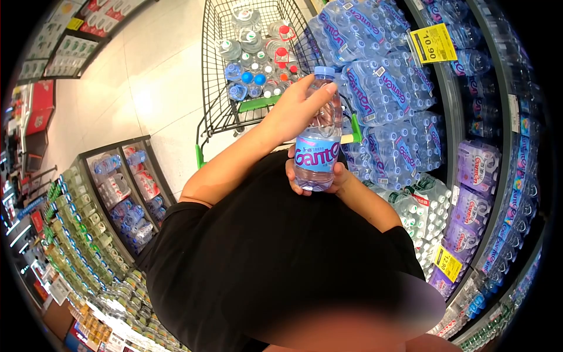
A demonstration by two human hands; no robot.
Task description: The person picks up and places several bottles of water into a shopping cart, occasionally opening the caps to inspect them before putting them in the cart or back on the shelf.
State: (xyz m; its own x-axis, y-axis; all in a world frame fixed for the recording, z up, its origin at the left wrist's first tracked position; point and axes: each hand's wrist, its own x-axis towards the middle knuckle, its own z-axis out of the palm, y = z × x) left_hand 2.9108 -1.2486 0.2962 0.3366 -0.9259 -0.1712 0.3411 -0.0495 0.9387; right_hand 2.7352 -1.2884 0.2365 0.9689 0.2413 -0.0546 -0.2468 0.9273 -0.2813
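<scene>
A clear plastic water bottle (317,154) with a blue cap and a blue-and-purple Ganten label stands upright before my chest. At its neck and shoulder is my left hand (296,108), closed on the upper part just below the cap. My right hand (339,179) wraps round the lower part from behind, with fingertips showing at the left and the thumb side at the right. The label faces me. Just beyond my hands is a shopping cart (205,76) with several bottles in it, some with red or blue caps.
Shrink-wrapped packs of blue water bottles (381,88) are stacked right of the cart. Shelves with a yellow price tag (433,44) line the right side. At left stand a low display rack (120,193) and rows of bottles (88,234). Pale floor tiles (158,76) lie left of the cart.
</scene>
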